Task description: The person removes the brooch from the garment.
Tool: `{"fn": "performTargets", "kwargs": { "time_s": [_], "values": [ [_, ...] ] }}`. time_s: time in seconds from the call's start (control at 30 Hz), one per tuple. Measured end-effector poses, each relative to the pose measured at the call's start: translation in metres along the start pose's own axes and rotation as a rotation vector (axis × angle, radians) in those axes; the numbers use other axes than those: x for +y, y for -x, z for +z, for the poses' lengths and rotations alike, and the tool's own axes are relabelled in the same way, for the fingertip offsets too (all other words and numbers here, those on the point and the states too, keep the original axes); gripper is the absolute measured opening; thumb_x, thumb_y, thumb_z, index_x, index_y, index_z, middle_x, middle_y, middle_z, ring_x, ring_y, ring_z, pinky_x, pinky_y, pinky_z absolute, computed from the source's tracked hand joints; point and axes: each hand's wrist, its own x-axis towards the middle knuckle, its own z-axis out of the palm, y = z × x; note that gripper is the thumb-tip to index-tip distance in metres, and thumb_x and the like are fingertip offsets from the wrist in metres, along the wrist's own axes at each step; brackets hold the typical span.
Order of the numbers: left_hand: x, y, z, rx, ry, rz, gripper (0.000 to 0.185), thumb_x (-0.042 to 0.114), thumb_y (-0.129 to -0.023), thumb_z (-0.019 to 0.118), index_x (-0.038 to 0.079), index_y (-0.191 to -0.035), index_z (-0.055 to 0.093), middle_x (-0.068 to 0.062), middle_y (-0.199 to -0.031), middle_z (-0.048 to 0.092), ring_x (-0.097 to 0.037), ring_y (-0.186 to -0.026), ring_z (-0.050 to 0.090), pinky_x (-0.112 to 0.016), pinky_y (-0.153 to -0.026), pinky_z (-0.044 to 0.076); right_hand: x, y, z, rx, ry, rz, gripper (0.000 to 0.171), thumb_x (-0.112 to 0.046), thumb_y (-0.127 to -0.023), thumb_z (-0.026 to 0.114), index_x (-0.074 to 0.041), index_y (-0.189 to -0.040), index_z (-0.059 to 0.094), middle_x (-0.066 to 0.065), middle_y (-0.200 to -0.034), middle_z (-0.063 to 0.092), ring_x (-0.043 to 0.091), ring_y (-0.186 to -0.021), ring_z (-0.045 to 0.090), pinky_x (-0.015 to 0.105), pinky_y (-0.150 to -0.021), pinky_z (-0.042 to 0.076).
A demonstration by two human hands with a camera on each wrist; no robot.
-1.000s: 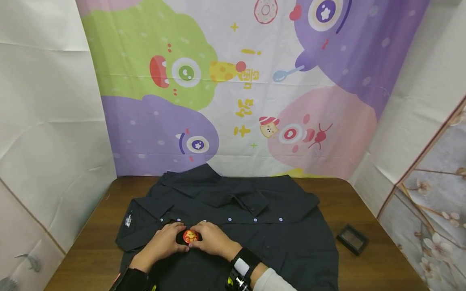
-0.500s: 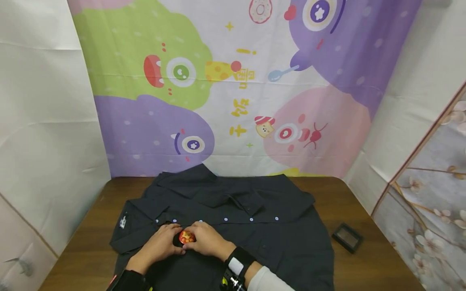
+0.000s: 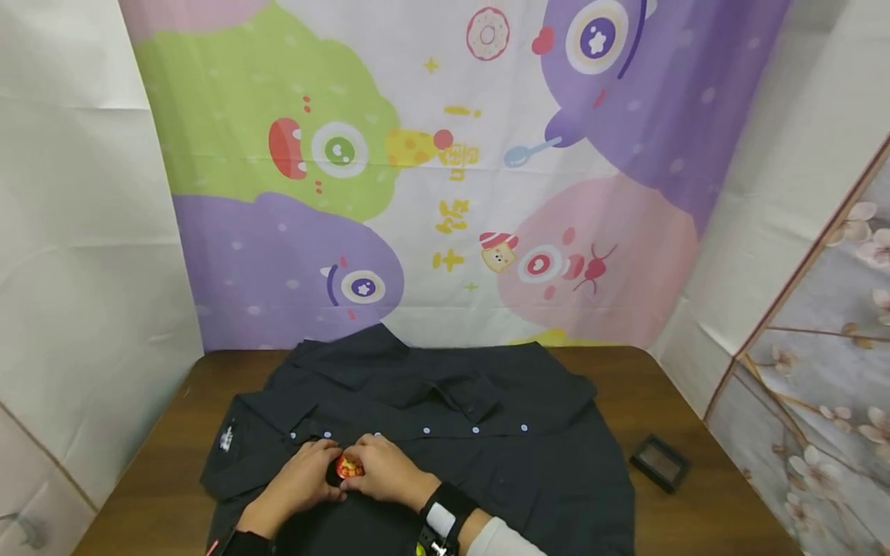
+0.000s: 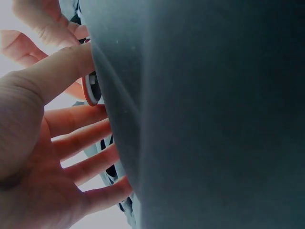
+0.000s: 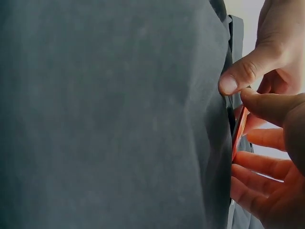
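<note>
A black shirt (image 3: 556,479) lies spread out, with a row of pale buttons across it. A round red and gold badge (image 3: 349,466) stands tilted at the cloth, between both hands. My right hand (image 3: 385,469) pinches the badge by its rim, thumb on the near side, fingers on the far side. Right beside it, my left hand (image 3: 304,476) holds a small raised fold of the shirt between thumb and fingers. In the left wrist view, a gap with a metal part shows behind the badge (image 4: 91,90). Any pin point is hidden.
Under the shirt is a brown wooden table (image 3: 723,517). A small black frame-like box (image 3: 659,462) with a window lies right of the shirt. A cartoon curtain (image 3: 452,293) hangs behind the table, with pale walls on both sides.
The badge has tipped and its face is more covered by the right hand's fingers. Both hands stay at the same place on the shirt. The head view has shifted slightly.
</note>
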Motion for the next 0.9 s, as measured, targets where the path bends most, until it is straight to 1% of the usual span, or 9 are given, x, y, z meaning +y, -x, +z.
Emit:
{"fn": "performTargets", "kwargs": {
  "time_s": [0.1, 0.13, 0.17, 0.23, 0.33, 0.4, 0.6, 0.73, 0.9],
  "values": [
    [-0.0002, 0.0031, -0.0013, 0.002, -0.002, -0.007, 0.058, 0.025, -0.06, 0.091, -0.003, -0.105, 0.069, -0.016, -0.114, 0.064, -0.037, -0.107, 0.058, -0.055, -0.094, 0.047, -0.0014, -0.0028, 0.0023, -0.011, 0.024, -0.021, 0.039, -0.039, -0.085, 0.075, -0.016, -0.116, 0.07, -0.003, -0.105, 0.065, 0.005, -0.096, 0.059, 0.03, -0.101, 0.048],
    [-0.0003, 0.0034, -0.0017, 0.0, -0.003, -0.008, 0.058, 0.024, -0.06, 0.091, -0.004, -0.105, 0.069, -0.015, -0.114, 0.064, -0.037, -0.107, 0.058, -0.055, -0.095, 0.047, -0.0013, -0.0037, 0.0028, -0.014, 0.026, -0.022, 0.039, -0.038, -0.085, 0.075, -0.016, -0.116, 0.07, -0.003, -0.105, 0.065, 0.005, -0.095, 0.059, 0.029, -0.099, 0.049],
    [-0.0004, 0.0034, -0.0019, -0.001, -0.001, -0.009, 0.058, 0.024, -0.06, 0.091, -0.004, -0.105, 0.069, -0.015, -0.114, 0.064, -0.037, -0.107, 0.058, -0.055, -0.095, 0.047, -0.0014, -0.0045, 0.0029, -0.018, 0.029, -0.02, 0.038, -0.038, -0.085, 0.074, -0.017, -0.116, 0.07, -0.003, -0.104, 0.065, 0.005, -0.094, 0.058, 0.027, -0.097, 0.049],
    [-0.0007, 0.0033, -0.0013, -0.004, 0.004, -0.013, 0.059, 0.025, -0.06, 0.091, -0.004, -0.107, 0.068, -0.016, -0.115, 0.064, -0.037, -0.109, 0.057, -0.055, -0.095, 0.047, -0.0006, -0.0055, 0.0032, -0.019, 0.025, -0.012, 0.037, -0.038, -0.084, 0.075, -0.017, -0.115, 0.071, -0.004, -0.102, 0.065, 0.004, -0.09, 0.057, 0.02, -0.088, 0.049],
    [-0.0012, 0.0039, 0.0013, -0.016, 0.015, -0.025, 0.062, 0.027, -0.06, 0.091, -0.004, -0.109, 0.067, -0.015, -0.117, 0.064, -0.037, -0.11, 0.057, -0.056, -0.096, 0.047, 0.001, -0.0055, 0.0045, -0.027, 0.005, 0.001, 0.035, -0.036, -0.084, 0.076, -0.017, -0.113, 0.072, -0.005, -0.098, 0.064, 0.004, -0.084, 0.053, 0.015, -0.075, 0.044],
    [-0.0011, 0.0047, 0.0033, -0.02, 0.025, -0.03, 0.064, 0.028, -0.06, 0.091, -0.004, -0.109, 0.067, -0.015, -0.117, 0.064, -0.036, -0.11, 0.057, -0.055, -0.096, 0.047, 0.0022, -0.0049, 0.0059, -0.03, -0.004, 0.006, 0.035, -0.036, -0.083, 0.077, -0.016, -0.112, 0.072, -0.005, -0.096, 0.064, 0.003, -0.081, 0.052, 0.014, -0.072, 0.042],
    [-0.0006, 0.0042, 0.0046, -0.023, 0.034, -0.021, 0.063, 0.027, -0.059, 0.092, -0.002, -0.109, 0.066, -0.013, -0.116, 0.063, -0.034, -0.11, 0.057, -0.055, -0.097, 0.046, 0.0049, -0.0043, 0.0083, -0.029, -0.018, 0.02, 0.041, -0.036, -0.081, 0.079, -0.015, -0.115, 0.071, -0.005, -0.094, 0.061, 0.002, -0.079, 0.048, 0.013, -0.07, 0.04],
    [-0.0009, 0.003, 0.0022, -0.045, 0.03, -0.027, 0.062, 0.025, -0.06, 0.092, -0.002, -0.11, 0.066, -0.012, -0.116, 0.062, -0.034, -0.111, 0.056, -0.055, -0.097, 0.045, 0.0049, -0.0049, 0.0071, -0.034, -0.032, 0.029, 0.043, -0.037, -0.08, 0.079, -0.015, -0.117, 0.07, -0.005, -0.095, 0.06, 0.002, -0.08, 0.048, 0.013, -0.071, 0.04],
    [-0.0013, 0.0001, -0.0028, -0.064, 0.027, -0.015, 0.063, 0.022, -0.059, 0.092, -0.004, -0.11, 0.066, -0.013, -0.117, 0.062, -0.035, -0.112, 0.056, -0.057, -0.098, 0.045, 0.005, -0.0075, 0.0045, -0.027, -0.032, 0.037, 0.046, -0.036, -0.08, 0.08, -0.014, -0.118, 0.069, -0.004, -0.099, 0.06, 0.003, -0.083, 0.049, 0.013, -0.074, 0.042]
  ]
}}
